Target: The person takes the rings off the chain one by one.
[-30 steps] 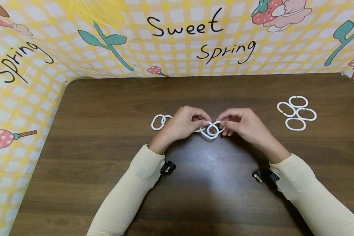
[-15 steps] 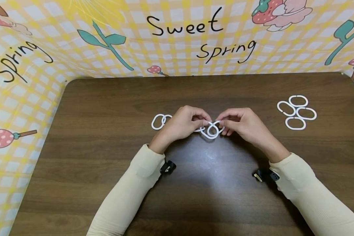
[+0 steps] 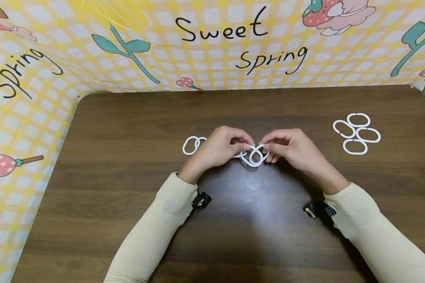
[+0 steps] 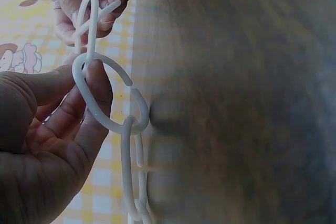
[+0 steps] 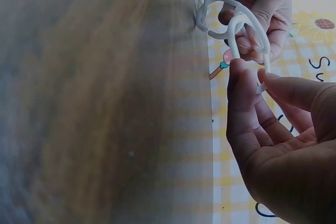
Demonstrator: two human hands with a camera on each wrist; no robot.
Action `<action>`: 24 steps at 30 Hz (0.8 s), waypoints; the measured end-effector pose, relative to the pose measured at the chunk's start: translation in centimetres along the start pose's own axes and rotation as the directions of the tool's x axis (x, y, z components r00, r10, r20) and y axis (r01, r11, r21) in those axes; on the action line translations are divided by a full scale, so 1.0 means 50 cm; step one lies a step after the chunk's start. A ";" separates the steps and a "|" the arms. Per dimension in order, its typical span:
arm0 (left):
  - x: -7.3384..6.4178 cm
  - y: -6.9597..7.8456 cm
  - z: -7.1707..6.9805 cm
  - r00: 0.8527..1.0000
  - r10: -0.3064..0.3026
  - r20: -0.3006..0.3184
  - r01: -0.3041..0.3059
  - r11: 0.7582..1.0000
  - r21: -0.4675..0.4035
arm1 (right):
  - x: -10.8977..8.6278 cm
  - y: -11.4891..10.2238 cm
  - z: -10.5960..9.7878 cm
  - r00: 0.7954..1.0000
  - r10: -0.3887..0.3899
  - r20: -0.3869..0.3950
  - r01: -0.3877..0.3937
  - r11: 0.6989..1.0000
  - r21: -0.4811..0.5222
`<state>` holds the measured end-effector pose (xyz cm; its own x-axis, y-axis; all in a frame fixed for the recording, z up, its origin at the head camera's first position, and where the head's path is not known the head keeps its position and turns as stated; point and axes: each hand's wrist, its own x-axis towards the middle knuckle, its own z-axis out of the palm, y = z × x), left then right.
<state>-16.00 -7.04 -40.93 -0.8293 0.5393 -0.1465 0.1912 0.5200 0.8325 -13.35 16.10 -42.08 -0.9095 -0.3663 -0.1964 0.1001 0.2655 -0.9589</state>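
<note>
Landmark: white chain (image 4: 126, 163), its left end lying on the table (image 3: 92, 133), its right end raised. At that end the left hand (image 3: 217, 149) pinches a gapped link (image 4: 92, 100) between thumb and fingers. Just right of the chain's end, the right hand (image 3: 294, 146) pinches a second link (image 4: 92, 30), thumb against forefinger. It looks threaded through the first, but from where I stand fingertips cover part of it. Risk: if the gaps line up, a tug could unhook the pair; a slack pinch could drop either. Four loose links (image 3: 355, 133) lie well right of the chain, clustered.
</note>
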 end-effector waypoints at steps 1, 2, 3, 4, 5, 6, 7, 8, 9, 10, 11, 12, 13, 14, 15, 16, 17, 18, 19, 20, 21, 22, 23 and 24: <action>0.000 0.000 0.000 1.000 0.002 -0.001 -0.002 1.000 -0.003 | 0.000 0.000 0.000 1.000 0.000 0.001 0.000 1.000 0.005; 0.000 0.000 0.001 1.000 0.006 -0.002 -0.006 1.000 -0.005 | -0.001 0.001 0.000 1.000 0.001 0.002 -0.001 1.000 0.009; 0.001 -0.001 0.001 1.000 0.009 -0.003 -0.009 1.000 -0.009 | -0.001 0.001 0.000 1.000 0.003 0.003 -0.003 1.000 0.012; 0.001 -0.001 0.002 1.000 0.012 -0.004 -0.012 1.000 -0.012 | -0.002 0.000 0.000 1.000 0.003 0.003 -0.003 1.000 0.016; 0.000 -0.001 0.002 1.000 0.013 -0.005 -0.013 1.000 -0.015 | -0.002 0.000 0.000 1.000 0.004 0.004 -0.004 1.000 0.022; 0.000 -0.001 0.002 1.000 0.015 -0.006 -0.015 1.000 -0.017 | -0.002 0.001 0.001 1.000 0.004 0.003 -0.004 1.000 0.025; 0.000 -0.001 0.002 1.000 0.015 -0.006 -0.015 1.000 -0.020 | -0.002 0.001 0.001 1.000 0.003 0.004 -0.003 1.000 0.029; 0.000 -0.001 0.002 1.000 0.015 -0.007 -0.015 1.000 -0.023 | -0.002 0.001 0.002 1.000 0.002 0.004 -0.003 0.999 0.033; -0.001 -0.001 0.002 1.000 0.014 -0.008 -0.015 1.000 -0.026 | -0.003 0.001 0.002 1.000 0.003 0.006 -0.003 0.999 0.038; -0.001 -0.002 0.002 1.000 0.013 -0.009 -0.013 0.999 -0.029 | -0.003 0.002 0.002 1.000 0.003 0.007 -0.004 0.999 0.042; -0.001 -0.002 0.002 1.000 0.012 -0.009 -0.012 0.999 -0.031 | -0.003 0.002 0.003 1.000 0.006 0.010 -0.006 0.999 0.045; -0.001 -0.002 0.003 1.000 0.012 -0.010 -0.012 0.999 -0.033 | -0.003 0.002 0.003 1.000 0.008 0.012 -0.009 0.999 0.049; -0.002 -0.002 0.003 1.000 0.010 -0.011 -0.011 0.999 -0.034 | -0.003 0.002 0.003 1.000 0.011 0.015 -0.012 0.999 0.053; -0.002 -0.002 0.003 1.000 0.010 -0.012 -0.010 0.999 -0.035 | -0.003 0.002 0.003 1.000 0.015 0.017 -0.016 0.998 0.057; -0.002 -0.002 0.003 1.000 0.009 -0.013 -0.010 0.999 -0.035 | -0.003 0.002 0.004 1.000 0.018 0.019 -0.019 0.998 0.060; -0.002 -0.002 0.003 1.000 0.009 -0.013 -0.010 0.999 -0.036 | -0.003 0.002 0.004 1.000 0.020 0.021 -0.021 0.998 0.062; -0.002 -0.003 0.003 1.000 0.009 -0.013 -0.010 0.999 -0.037 | -0.003 0.002 0.004 1.000 0.021 0.022 -0.022 0.998 0.064; -0.002 -0.003 0.003 1.000 0.009 -0.013 -0.010 0.999 -0.038 | -0.003 0.003 0.004 1.000 0.021 0.023 -0.023 0.998 0.065; -0.002 -0.003 0.004 1.000 0.009 -0.013 -0.010 0.999 -0.040 | -0.003 0.003 0.004 0.999 0.021 0.024 -0.022 0.997 0.067; -0.002 -0.004 0.004 1.000 0.009 -0.012 -0.010 0.999 -0.042 | -0.003 0.003 0.004 0.999 0.020 0.025 -0.021 0.997 0.069; -0.002 -0.004 0.004 1.000 0.009 -0.011 -0.009 0.999 -0.045 | -0.004 0.003 0.004 0.999 0.019 0.027 -0.020 0.997 0.071; -0.002 -0.004 0.004 1.000 0.007 -0.011 -0.008 0.999 -0.047 | -0.004 0.004 0.004 0.999 0.017 0.029 -0.019 0.997 0.073; -0.002 -0.005 0.005 1.000 0.006 -0.010 -0.007 0.999 -0.049 | -0.004 0.004 0.005 0.999 0.016 0.029 -0.018 0.997 0.076; -0.002 -0.005 0.005 1.000 0.004 -0.010 -0.004 0.999 -0.052 | -0.004 0.004 0.005 0.999 0.014 0.030 -0.016 0.997 0.078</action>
<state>-15.82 -7.07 -41.23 -0.8336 0.5348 -0.1380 0.1673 0.4826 0.8597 -13.05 16.01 -42.26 -0.8955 -0.3893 -0.2157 0.1460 0.2009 -0.9687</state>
